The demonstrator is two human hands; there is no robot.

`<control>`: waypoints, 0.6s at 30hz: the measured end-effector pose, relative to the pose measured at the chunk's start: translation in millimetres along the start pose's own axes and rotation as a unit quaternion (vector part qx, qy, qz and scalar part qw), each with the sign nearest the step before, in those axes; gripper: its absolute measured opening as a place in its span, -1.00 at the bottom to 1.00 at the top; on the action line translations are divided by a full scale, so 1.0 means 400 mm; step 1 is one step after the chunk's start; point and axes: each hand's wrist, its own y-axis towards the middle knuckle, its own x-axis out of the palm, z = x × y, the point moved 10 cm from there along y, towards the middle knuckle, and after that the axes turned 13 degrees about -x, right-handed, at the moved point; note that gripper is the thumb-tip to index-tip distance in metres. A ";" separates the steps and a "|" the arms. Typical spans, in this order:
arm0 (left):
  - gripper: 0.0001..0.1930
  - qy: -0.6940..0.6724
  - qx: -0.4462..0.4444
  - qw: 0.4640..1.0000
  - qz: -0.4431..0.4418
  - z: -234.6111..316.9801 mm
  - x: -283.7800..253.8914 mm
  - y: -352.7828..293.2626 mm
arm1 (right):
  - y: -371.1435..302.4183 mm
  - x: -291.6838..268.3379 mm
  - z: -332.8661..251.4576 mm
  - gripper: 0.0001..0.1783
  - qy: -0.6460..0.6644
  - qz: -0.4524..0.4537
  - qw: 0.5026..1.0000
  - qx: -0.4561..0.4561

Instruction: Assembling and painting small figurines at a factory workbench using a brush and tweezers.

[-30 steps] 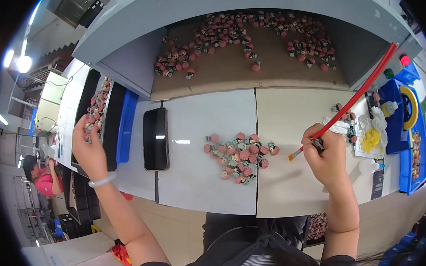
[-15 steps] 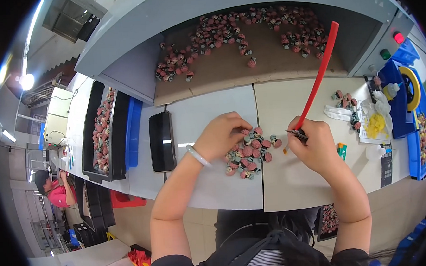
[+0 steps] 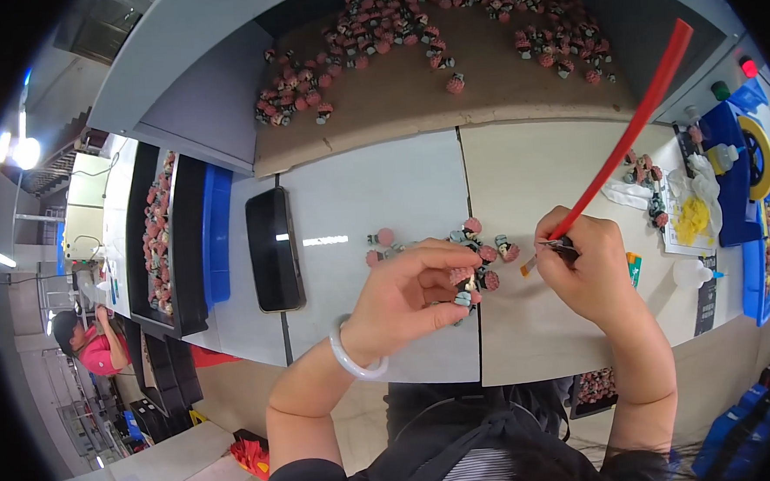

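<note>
Between the thumb and fingers of my left hand is a small figurine with a pink knobbly top and grey-green and dark parts. My right hand grips a paintbrush with a long red handle, its tan tip pointing down left, just above the table. A dark piece shows within that grip; I cannot make out its kind. Several loose figurines lie between my hands, and others are partly hidden behind my left hand.
Ahead, a grey booth holds many figurines on brown board. A phone and a black tray of figurines are at left. On the right are yellow material, a white bottle and blue bins. Another person works far left.
My left hand has lifted a figurine from the pile and turned over toward the brush. My right hand has shifted slightly right, the red handle leaning further right. The view has shifted a little.
</note>
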 end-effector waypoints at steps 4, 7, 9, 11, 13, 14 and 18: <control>-0.58 0.063 0.076 0.993 0.071 0.020 -0.013 -0.025 | -0.005 0.006 0.009 -0.94 -0.007 -0.016 1.000 0.017; -0.60 0.232 0.168 0.954 0.095 0.062 -0.006 -0.054 | -0.004 0.024 0.009 -0.93 -0.009 -0.034 0.999 0.018; -0.59 0.292 0.222 0.926 0.091 0.089 0.015 -0.065 | -0.004 0.027 0.000 -0.93 0.002 -0.031 0.999 0.022; -0.60 0.298 0.231 0.921 0.099 0.093 0.014 -0.065 | -0.006 0.029 -0.003 -0.92 0.016 -0.026 0.999 0.025; -0.61 0.307 0.239 0.915 0.105 0.098 0.019 -0.071 | -0.008 0.034 -0.003 -0.91 0.010 -0.036 0.999 0.024; -0.61 0.287 0.215 0.927 0.107 0.091 0.013 -0.067 | -0.007 0.035 -0.002 -0.91 0.010 -0.037 0.999 0.024; -0.61 0.264 0.181 0.942 0.105 0.082 0.010 -0.059 | -0.003 0.034 -0.014 -0.93 0.001 -0.034 0.999 0.006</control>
